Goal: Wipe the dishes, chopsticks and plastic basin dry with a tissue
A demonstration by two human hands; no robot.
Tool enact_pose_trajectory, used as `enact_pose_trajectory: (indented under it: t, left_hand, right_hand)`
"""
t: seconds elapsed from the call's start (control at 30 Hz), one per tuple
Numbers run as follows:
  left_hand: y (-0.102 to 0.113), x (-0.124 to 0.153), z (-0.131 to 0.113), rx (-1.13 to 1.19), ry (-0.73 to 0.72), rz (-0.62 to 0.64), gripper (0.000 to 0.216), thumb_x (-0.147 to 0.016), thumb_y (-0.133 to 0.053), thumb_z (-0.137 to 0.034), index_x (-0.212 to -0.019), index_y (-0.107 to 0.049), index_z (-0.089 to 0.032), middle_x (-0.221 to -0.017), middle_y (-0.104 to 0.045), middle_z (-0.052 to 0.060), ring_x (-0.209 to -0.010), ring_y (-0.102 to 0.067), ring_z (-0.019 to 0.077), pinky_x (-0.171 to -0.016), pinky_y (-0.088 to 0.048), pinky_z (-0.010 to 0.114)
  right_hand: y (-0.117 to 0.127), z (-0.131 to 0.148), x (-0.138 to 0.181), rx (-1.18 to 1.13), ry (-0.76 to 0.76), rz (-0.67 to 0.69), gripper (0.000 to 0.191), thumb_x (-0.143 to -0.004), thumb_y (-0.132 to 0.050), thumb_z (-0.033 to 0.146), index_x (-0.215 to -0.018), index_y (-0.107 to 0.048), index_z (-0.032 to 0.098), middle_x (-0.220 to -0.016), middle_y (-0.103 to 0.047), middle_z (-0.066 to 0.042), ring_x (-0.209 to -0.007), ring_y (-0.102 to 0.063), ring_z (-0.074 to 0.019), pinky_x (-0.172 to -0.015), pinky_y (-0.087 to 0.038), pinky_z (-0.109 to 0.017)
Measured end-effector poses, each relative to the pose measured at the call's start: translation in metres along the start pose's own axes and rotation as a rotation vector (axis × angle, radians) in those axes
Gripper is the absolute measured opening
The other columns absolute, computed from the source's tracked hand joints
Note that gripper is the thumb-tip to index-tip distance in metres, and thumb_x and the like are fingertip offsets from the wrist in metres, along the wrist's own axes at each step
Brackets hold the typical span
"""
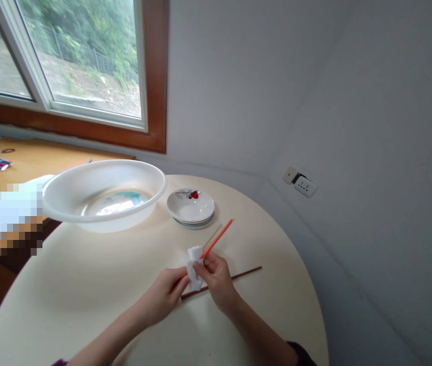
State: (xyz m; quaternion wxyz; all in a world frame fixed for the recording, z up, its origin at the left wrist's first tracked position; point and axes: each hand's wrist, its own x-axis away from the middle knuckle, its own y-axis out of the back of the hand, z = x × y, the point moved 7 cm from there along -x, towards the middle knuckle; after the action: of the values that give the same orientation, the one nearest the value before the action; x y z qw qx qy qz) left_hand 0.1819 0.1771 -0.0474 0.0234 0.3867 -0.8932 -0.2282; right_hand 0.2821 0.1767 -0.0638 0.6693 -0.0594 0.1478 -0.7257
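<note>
My right hand (218, 279) is closed round the lower end of an orange chopstick (219, 236), which points up and to the right above the table. My left hand (166, 292) pinches a small white tissue (194, 264) that is bunched against the chopstick's lower end, right beside my right fingers. A dark brown chopstick (244, 274) lies flat on the cream round table (86, 284), partly under my hands. A pale stick (212, 235) shows just beside the orange one.
A big white plastic basin (105, 195) with a little water stands at the table's back left. Stacked small white dishes (191, 207) with a red pattern sit to its right. A wall socket (305, 186) is on the right wall. A wooden sill with small items lies under the window.
</note>
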Motion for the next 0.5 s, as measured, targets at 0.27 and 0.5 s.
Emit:
enact_pose_trajectory:
  t: [0.27, 0.5]
  left_hand:
    - [0.002, 0.002, -0.001, -0.101, 0.051, 0.009, 0.034, -0.087, -0.030, -0.038, -0.057, -0.027, -0.021, -0.053, -0.028, -0.006, -0.052, -0.028, 0.0097, -0.051, -0.026, 0.023]
    - [0.001, 0.004, -0.002, -0.128, 0.061, 0.043, 0.034, -0.087, -0.031, -0.036, -0.056, -0.027, -0.021, -0.053, -0.027, -0.007, -0.050, -0.028, 0.0093, -0.050, -0.024, 0.023]
  right_hand:
    - [0.026, 0.015, -0.011, -0.107, -0.024, -0.132, 0.032, -0.055, -0.079, 0.034, -0.080, -0.068, 0.016, -0.066, -0.067, -0.002, -0.058, -0.058, -0.0118, -0.055, -0.045, -0.022]
    - [0.057, 0.029, -0.020, -0.133, 0.004, -0.213, 0.033, -0.052, -0.080, 0.032, -0.080, -0.069, 0.018, -0.065, -0.065, 0.000, -0.057, -0.055, -0.0106, -0.054, -0.044, -0.022]
